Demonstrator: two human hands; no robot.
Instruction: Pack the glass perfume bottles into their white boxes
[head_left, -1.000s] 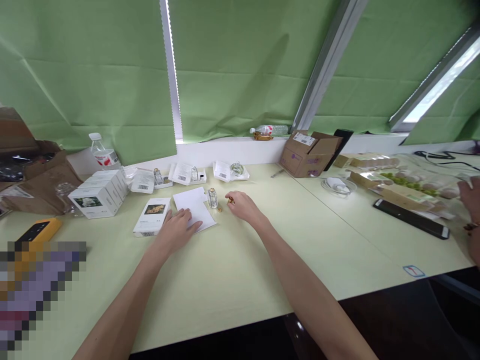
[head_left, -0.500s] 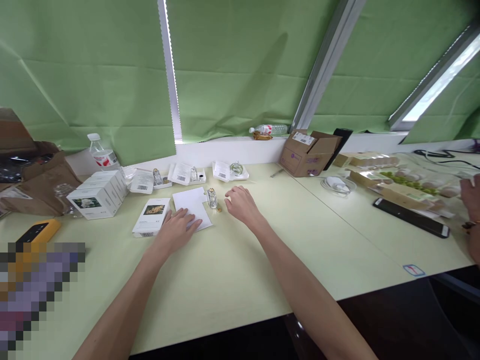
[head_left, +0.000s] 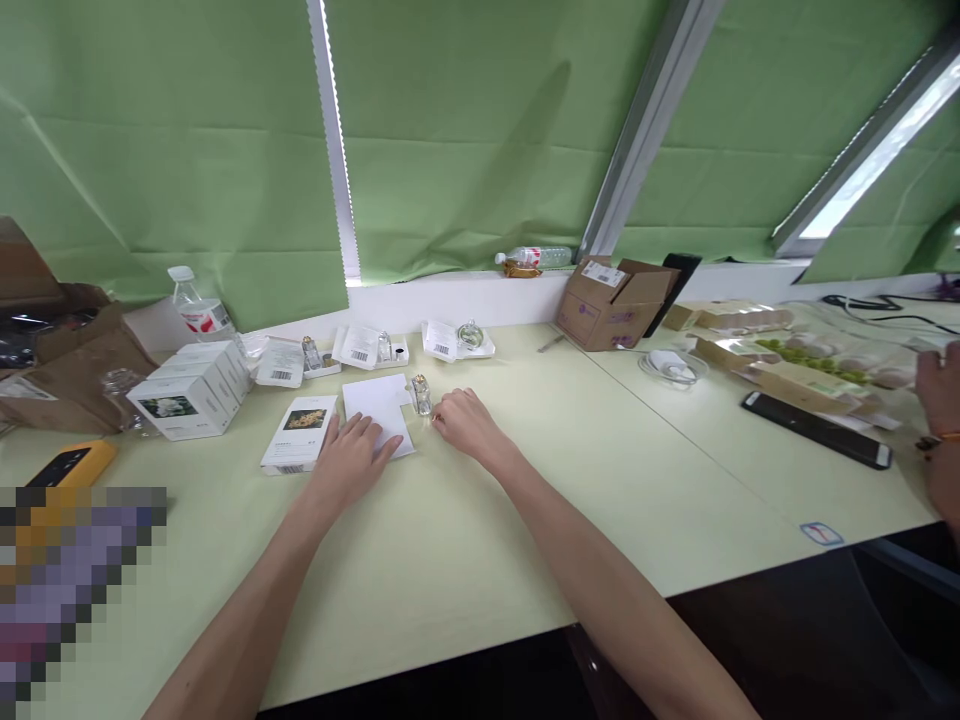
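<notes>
My left hand (head_left: pixel 349 455) lies with fingers spread over the lower part of a flat white paper or card sheet (head_left: pixel 375 400). Under its left side is the edge of a white box with a yellow flower picture (head_left: pixel 300 430). My right hand (head_left: pixel 466 420) rests low on the table, its fingers curled together at the right of a small clear glass bottle (head_left: pixel 422 396) with a gold top. What its fingertips pinch, if anything, is hidden. The glass bottle stands by the sheet's right edge, close to the fingertips.
Opened white packs with small glass pieces (head_left: pixel 457 342) line the back. At left are white boxes (head_left: pixel 191 395), a water bottle (head_left: pixel 199 305) and a yellow device (head_left: pixel 75 465). A carton (head_left: pixel 604 315), a phone (head_left: pixel 817 430) and another person's hand (head_left: pixel 937 385) are at right.
My right hand has moved left and down, its fingers closing where a tiny gold piece lay beside the glass bottle; that piece is now out of sight. My left hand stays on the sheet.
</notes>
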